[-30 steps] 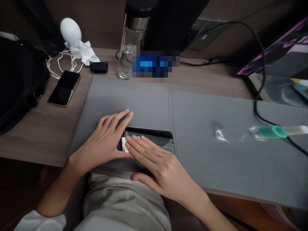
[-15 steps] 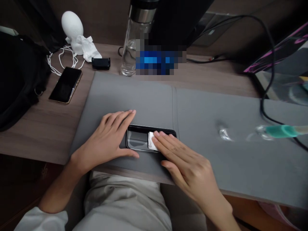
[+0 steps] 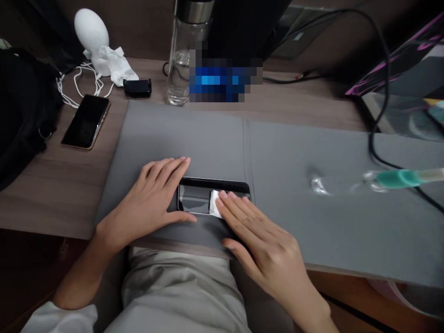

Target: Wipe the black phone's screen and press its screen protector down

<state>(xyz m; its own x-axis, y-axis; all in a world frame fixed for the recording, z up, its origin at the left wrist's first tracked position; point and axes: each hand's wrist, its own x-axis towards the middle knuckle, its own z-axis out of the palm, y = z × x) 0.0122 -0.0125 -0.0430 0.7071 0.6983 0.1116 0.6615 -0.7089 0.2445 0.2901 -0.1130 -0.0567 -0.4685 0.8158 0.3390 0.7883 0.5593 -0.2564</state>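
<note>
A phone [image 3: 194, 193] with a dark glossy face lies lengthwise on the grey desk mat [image 3: 187, 132]. My left hand [image 3: 145, 199] rests at its left end, fingers stretched out beyond the far edge and thumb along the near side; its palm side is hidden. Under the flat fingertips of my right hand [image 3: 263, 231] a folded white tissue [image 3: 213, 203] is pressed against the phone's face. That hand covers the phone's right part and most of the tissue. The right thumb sticks out over the mat, off the phone.
A second phone [image 3: 86, 121] lies left, near a black clip-like piece [image 3: 138, 88] and a white egg-shaped device [image 3: 92, 34]. A glass water bottle [image 3: 178, 78] stands behind the mat. On the right are a teal-handled tool [image 3: 398, 179], small clear object [image 3: 318, 185] and black cable [image 3: 385, 83].
The whole view has shifted slightly, so things appear a little further left and higher. The tissue under my right fingers has slid slightly toward the phone's near edge. My left hand keeps its place.
</note>
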